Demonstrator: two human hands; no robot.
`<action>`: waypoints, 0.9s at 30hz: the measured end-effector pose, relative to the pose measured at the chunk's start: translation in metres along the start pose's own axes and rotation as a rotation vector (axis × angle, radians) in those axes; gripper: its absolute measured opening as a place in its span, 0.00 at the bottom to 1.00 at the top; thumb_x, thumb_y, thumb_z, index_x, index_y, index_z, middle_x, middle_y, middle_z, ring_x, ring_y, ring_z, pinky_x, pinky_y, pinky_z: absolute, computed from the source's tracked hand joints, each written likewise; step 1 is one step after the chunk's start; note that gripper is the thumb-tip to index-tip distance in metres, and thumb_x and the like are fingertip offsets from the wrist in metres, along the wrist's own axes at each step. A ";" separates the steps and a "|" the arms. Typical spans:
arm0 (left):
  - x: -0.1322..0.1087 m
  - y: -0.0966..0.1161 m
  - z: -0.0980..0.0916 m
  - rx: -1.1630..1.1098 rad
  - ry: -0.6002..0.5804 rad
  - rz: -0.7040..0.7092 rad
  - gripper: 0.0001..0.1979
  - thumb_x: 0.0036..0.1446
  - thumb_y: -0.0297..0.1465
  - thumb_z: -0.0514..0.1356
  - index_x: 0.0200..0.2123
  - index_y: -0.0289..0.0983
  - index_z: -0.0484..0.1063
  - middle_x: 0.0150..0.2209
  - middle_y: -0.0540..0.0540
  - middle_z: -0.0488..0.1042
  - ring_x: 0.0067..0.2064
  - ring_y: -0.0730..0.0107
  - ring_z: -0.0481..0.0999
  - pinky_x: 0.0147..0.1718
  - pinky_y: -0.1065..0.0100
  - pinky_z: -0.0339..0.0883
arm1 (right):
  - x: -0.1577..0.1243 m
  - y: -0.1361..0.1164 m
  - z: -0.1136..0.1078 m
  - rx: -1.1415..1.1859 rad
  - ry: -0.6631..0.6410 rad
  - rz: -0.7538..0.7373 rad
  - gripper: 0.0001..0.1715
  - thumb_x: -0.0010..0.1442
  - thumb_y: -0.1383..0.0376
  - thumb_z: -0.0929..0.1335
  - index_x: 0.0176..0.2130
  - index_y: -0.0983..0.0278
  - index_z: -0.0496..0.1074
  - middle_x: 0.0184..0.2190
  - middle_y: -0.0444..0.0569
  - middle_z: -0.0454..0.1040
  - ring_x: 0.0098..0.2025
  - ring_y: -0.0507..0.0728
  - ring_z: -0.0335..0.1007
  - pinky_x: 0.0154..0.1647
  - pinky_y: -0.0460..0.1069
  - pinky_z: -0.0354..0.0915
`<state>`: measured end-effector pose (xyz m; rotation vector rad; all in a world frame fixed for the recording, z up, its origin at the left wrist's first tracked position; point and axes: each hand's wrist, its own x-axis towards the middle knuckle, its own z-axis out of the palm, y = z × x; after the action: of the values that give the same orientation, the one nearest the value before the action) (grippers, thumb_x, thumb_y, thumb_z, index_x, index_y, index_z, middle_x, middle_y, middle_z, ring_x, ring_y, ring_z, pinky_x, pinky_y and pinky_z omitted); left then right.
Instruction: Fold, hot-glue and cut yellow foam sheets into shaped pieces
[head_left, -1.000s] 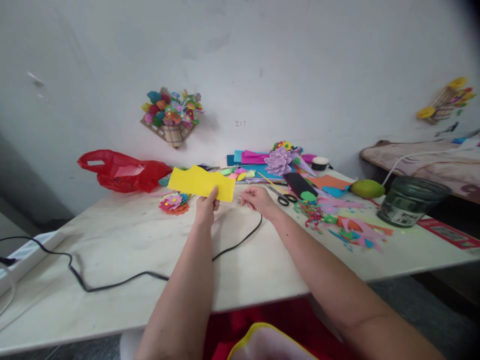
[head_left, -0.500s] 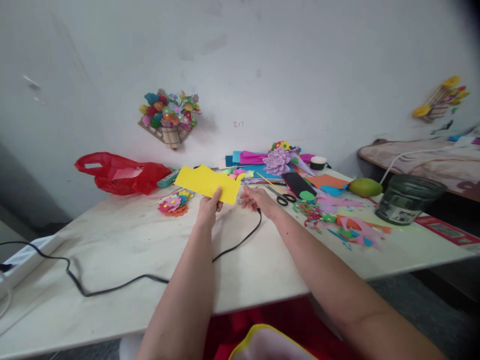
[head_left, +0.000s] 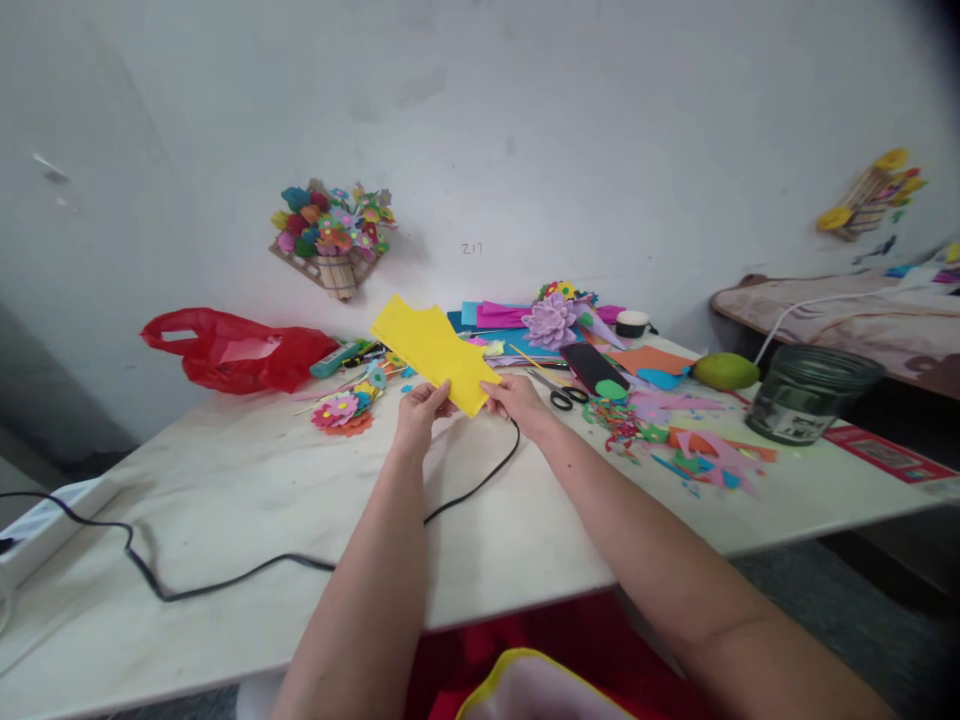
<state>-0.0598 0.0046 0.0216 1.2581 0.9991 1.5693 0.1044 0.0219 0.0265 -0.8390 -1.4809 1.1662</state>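
A yellow craft sheet (head_left: 439,355) with an uneven edge is held up above the table, tilted down to the right. My left hand (head_left: 424,408) pinches its lower edge, thumb on the near face. At the lower right corner my right hand (head_left: 516,398) grips the same sheet between thumb and fingers. A black cord (head_left: 480,487) runs over the table and passes under my left forearm, ending near my right hand. Just right of that hand lie black-handled scissors (head_left: 568,397). Left of my left hand sits a small cluster of craft flowers (head_left: 341,408).
A red plastic bag (head_left: 232,350) lies at the back left, a white power strip (head_left: 64,515) at the left edge. To the right are a dark phone (head_left: 592,368), colourful scraps (head_left: 705,462), a green mango-like fruit (head_left: 726,371) and a dark glass jar (head_left: 814,395). A purple flower (head_left: 551,320) stands behind.
My right hand has closed on the sheet's right corner; before, it was apart from it. The sheet has turned, its left end now higher. The view has shifted slightly.
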 end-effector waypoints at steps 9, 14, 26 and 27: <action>0.003 0.000 -0.004 0.001 0.197 -0.004 0.17 0.37 0.41 0.64 0.21 0.34 0.65 0.17 0.51 0.68 0.19 0.77 0.67 0.21 0.75 0.60 | 0.014 -0.003 -0.024 -0.312 0.282 -0.041 0.12 0.52 0.61 0.63 0.24 0.66 0.68 0.14 0.42 0.66 0.14 0.48 0.55 0.14 0.43 0.52; 0.004 0.000 -0.003 0.021 0.207 0.021 0.16 0.39 0.41 0.63 0.20 0.34 0.65 0.15 0.53 0.66 0.15 0.81 0.62 0.15 0.76 0.53 | 0.016 -0.008 -0.062 -0.994 0.582 0.059 0.13 0.54 0.66 0.61 0.34 0.65 0.73 0.31 0.53 0.74 0.35 0.57 0.69 0.32 0.48 0.61; 0.001 0.000 -0.004 -0.026 0.185 0.008 0.16 0.40 0.42 0.63 0.21 0.33 0.68 0.17 0.52 0.65 0.18 0.81 0.64 0.15 0.78 0.51 | 0.007 0.002 -0.083 -1.413 0.319 0.433 0.20 0.51 0.70 0.63 0.45 0.71 0.70 0.42 0.63 0.70 0.48 0.64 0.64 0.41 0.53 0.62; 0.001 -0.001 -0.004 -0.030 0.183 0.004 0.16 0.40 0.42 0.63 0.22 0.33 0.68 0.18 0.52 0.66 0.19 0.81 0.64 0.15 0.78 0.52 | 0.007 0.003 -0.083 -1.435 0.315 0.422 0.20 0.52 0.70 0.63 0.45 0.71 0.70 0.42 0.63 0.70 0.48 0.64 0.64 0.41 0.53 0.62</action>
<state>-0.0642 0.0057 0.0205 1.1109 1.0835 1.7198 0.1829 0.0488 0.0261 -2.2322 -1.7915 -0.0046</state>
